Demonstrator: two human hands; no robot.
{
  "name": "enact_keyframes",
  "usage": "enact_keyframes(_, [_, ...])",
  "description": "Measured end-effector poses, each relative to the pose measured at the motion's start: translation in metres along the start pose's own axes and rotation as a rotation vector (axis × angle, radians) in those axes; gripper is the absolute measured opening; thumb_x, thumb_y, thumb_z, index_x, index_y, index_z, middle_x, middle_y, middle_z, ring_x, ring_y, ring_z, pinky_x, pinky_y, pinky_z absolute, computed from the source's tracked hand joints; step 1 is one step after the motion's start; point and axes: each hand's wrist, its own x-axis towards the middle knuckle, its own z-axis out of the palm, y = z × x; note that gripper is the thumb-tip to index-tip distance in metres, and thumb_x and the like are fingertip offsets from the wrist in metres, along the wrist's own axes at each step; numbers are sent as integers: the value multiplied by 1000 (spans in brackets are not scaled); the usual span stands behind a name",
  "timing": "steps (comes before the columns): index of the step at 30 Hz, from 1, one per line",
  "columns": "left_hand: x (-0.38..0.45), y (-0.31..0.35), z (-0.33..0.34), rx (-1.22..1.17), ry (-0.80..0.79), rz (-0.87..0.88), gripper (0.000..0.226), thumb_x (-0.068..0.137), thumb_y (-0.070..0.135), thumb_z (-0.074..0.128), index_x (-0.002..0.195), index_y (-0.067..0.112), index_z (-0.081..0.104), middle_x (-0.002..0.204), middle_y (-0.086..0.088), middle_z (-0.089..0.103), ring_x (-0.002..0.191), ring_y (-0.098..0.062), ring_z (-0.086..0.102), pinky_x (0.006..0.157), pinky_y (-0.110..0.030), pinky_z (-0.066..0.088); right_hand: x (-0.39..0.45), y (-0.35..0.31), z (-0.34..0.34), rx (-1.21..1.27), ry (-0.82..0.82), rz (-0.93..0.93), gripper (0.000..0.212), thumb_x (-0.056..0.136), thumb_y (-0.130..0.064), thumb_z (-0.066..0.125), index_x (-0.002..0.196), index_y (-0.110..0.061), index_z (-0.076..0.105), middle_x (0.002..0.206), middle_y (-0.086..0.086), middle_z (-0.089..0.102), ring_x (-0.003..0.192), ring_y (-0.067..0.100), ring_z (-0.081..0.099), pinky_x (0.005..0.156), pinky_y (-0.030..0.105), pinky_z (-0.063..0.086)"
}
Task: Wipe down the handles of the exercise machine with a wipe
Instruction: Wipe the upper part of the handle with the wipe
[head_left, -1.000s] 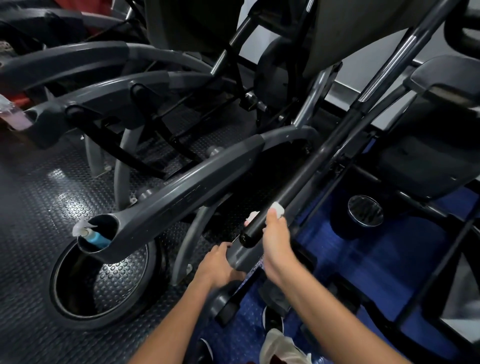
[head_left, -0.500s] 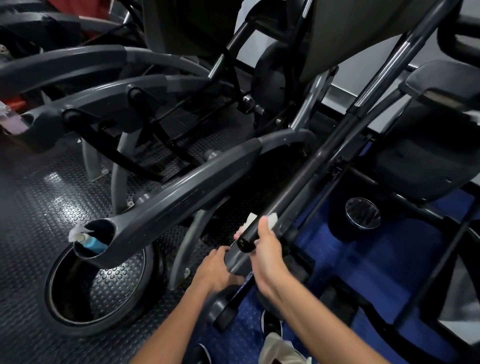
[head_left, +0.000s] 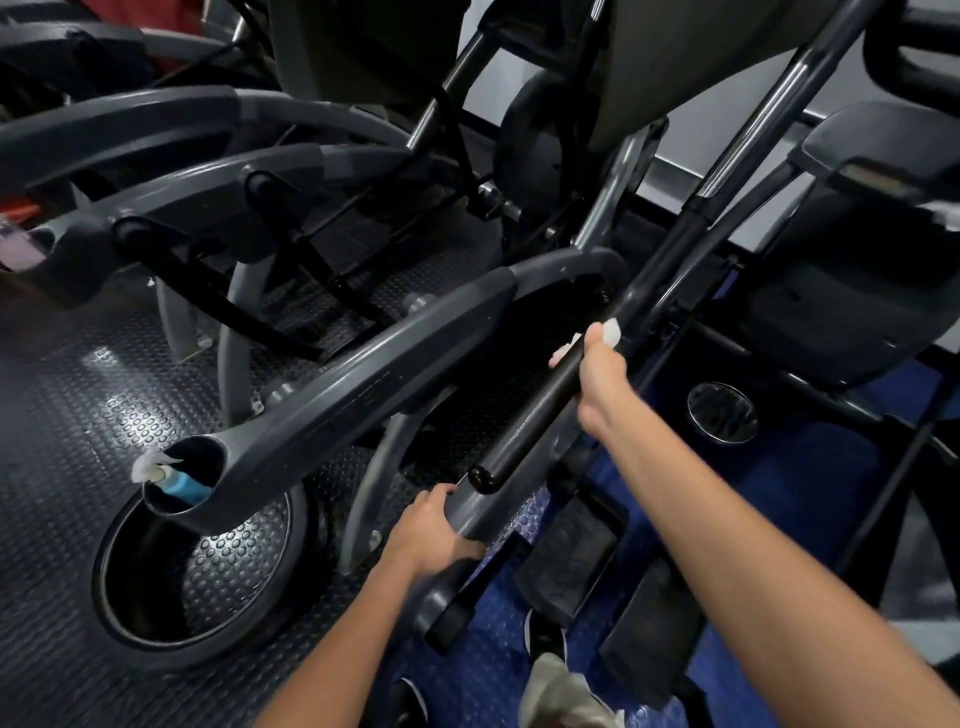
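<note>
Here the right hand (head_left: 597, 371) wraps a white wipe (head_left: 612, 330) around the long black foam-covered handle (head_left: 524, 423), while the left hand (head_left: 428, 527) grips the grey frame bar (head_left: 480, 512); firm, full-length strokes, I'd say.

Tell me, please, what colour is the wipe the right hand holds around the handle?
White, seen in the head view: the wipe peeks out above the right hand.
</note>
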Motion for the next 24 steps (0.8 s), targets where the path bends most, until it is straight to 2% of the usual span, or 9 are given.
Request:
enact_keyframes(3, [0,0,0,0,-8,3,112,61,60,83,154,27,31,144,1,45,127,-23,51,102,-44,49,-48,57,4,-54,-87,17,39,108,-41,39,88,-14,59,74,11,64,69,21,60,75,32,51])
enact_keyframes(7, [0,0,0,1,-2,4,112,61,62,84,154,27,31,144,1,45,129,-24,50,104,-44,48,-86,90,-5,-144,-229,94,48,105,-50,40,109,-9,63,89,6,72,87,19,68,93,37,54])
enact_keyframes(10, [1,0,0,19,2,4,112,63,59,82,156,26,28,148,-1,43,132,-25,48,104,-44,48,-49,60,0,-118,-170,43,36,105,-44,45,100,-11,60,83,9,66,77,20,64,85,32,55])
enact_keyframes(13, [0,0,-1,16,-4,-2,111,62,58,81,155,27,28,147,0,42,131,-23,48,103,-43,48,20,25,-3,-208,-54,-37,41,92,-52,51,100,-13,60,97,15,67,90,29,65,102,45,51])
enact_keyframes(14, [0,1,-1,14,-4,-3,111,61,58,81,155,28,29,146,1,43,130,-23,48,103,-43,48,36,8,-4,-213,-31,-56,32,96,-46,50,96,-15,58,96,13,65,89,29,64,105,47,48])
enact_keyframes(17, [1,0,0,-1,-1,-2,110,61,60,82,154,29,31,144,3,44,127,-22,51,102,-42,49,83,-37,-10,-180,-2,-99,19,103,-34,43,96,-18,51,90,6,62,87,24,61,99,44,49])
enact_keyframes(20, [2,-1,1,-4,2,2,110,62,61,83,153,29,31,144,2,45,128,-23,50,103,-41,48,157,-28,-27,-259,123,-94,65,79,-58,47,124,-12,54,115,14,68,97,32,66,96,45,55])
enact_keyframes(22, [2,-2,2,-9,9,0,109,60,60,82,152,29,32,142,3,45,127,-21,50,103,-41,48,159,-2,-25,-248,142,-43,70,65,-63,47,115,-16,56,115,15,68,97,34,66,92,45,56])
enact_keyframes(24, [2,-1,1,-8,9,-7,110,59,60,81,152,29,32,142,4,45,126,-21,50,103,-42,49,86,21,-8,-180,109,6,65,61,-65,48,106,-19,59,114,18,70,102,37,68,95,49,55])
